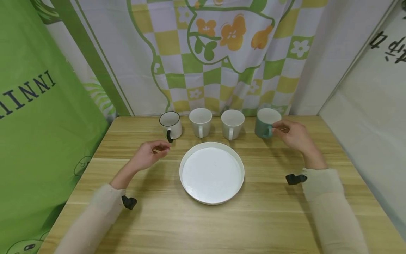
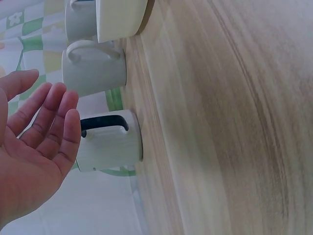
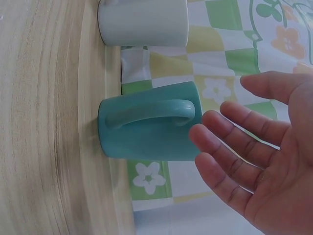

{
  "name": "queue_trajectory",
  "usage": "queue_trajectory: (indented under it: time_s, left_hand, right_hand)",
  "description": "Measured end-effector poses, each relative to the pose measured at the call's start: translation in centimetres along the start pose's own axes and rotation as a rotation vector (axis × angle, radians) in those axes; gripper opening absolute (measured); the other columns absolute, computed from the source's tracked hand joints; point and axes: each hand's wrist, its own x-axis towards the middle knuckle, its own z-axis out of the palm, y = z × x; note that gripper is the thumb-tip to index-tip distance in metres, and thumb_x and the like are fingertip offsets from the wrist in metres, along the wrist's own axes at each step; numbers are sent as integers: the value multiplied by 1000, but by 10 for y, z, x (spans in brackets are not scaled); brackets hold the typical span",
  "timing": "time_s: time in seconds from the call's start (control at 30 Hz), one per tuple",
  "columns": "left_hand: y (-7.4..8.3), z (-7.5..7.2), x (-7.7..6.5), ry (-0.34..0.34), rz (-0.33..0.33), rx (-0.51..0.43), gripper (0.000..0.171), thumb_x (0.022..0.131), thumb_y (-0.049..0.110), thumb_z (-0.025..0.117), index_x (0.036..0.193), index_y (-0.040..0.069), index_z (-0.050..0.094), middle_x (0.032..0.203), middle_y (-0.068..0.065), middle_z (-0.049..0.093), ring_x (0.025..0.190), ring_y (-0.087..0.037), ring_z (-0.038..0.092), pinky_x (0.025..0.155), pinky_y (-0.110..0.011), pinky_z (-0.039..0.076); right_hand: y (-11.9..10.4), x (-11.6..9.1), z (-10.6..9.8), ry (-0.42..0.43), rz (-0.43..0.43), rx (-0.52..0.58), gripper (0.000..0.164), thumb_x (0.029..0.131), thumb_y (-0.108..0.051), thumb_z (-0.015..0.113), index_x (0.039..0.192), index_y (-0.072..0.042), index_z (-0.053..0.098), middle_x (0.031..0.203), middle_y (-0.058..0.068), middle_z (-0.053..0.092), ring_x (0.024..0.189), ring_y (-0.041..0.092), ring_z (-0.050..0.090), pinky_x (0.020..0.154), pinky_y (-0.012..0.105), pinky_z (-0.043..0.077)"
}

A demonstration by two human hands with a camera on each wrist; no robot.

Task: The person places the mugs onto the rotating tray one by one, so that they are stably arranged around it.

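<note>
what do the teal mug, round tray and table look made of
Teal mug: probably glazed ceramic, judging by its smooth, even satin surface. Round tray: smooth and white, perhaps plastic or coated metal; its plain look leaves that open. Table: wood or wood-look laminate, showing streaky grain.

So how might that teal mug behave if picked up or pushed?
The teal mug looks hard-walled, so it probably won't flex. Its looped handle should make lifting easier. Standing upright on the table, it would likely slide rather than roll if nudged.
</note>
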Motion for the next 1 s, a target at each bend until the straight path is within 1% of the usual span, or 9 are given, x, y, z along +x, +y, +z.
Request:
queue_trajectory:
  time_s: [0.17,0.27,0.4,0.5,0.7,0.83,1.0]
  left_hand:
    - [-1,3,-1,-9,-5,1,22,98,18,66,118,11,71,110,-13,74,99,-22,68,77,-25,56]
    - [-1,5,-1,-8,-15,-4,22,98,18,66,117,11,71,110,-13,74,100,-22,68,77,-26,57]
    - [0,8,-1,1,-25,-8,20,97,17,67,115,11,71,107,-9,74,98,-21,68,75,-25,56]
    - [1,10,-2,2,-21,-20,20,96,15,67,115,10,71,105,-8,74,97,-20,68,75,-24,56]
    - [-2,15,-3,-8,-18,-29,22,95,13,68,117,7,70,104,-7,74,97,-20,68,75,-23,56]
    - [-4,18,-4,-11,-8,-36,25,95,13,69,118,3,70,104,-8,74,97,-21,68,75,-24,56]
    - [-3,21,-5,-7,-8,-49,26,94,13,69,117,2,70,103,-8,75,97,-22,68,74,-23,56]
  right_hand:
    - [1,-1,-1,18,-1,8,39,102,-35,55,126,-6,65,119,22,69,103,39,67,82,54,53]
    - [2,-2,-1,27,2,7,38,102,-35,55,124,-6,66,116,22,70,101,38,67,78,48,54]
    - [3,-2,-1,41,9,10,37,103,-34,55,122,-6,67,112,22,71,99,37,67,74,39,52]
    - [3,-3,0,57,11,16,36,103,-34,55,121,-6,68,110,21,72,98,36,67,73,35,50]
    - [4,-3,2,71,19,19,37,103,-35,54,119,-6,68,108,22,72,98,35,66,72,33,48]
    - [4,-3,2,59,54,36,39,103,-38,53,120,-5,67,111,22,71,99,35,66,71,32,49]
    - [5,-3,3,43,82,53,41,103,-39,51,122,-5,66,108,21,72,95,32,66,68,30,49]
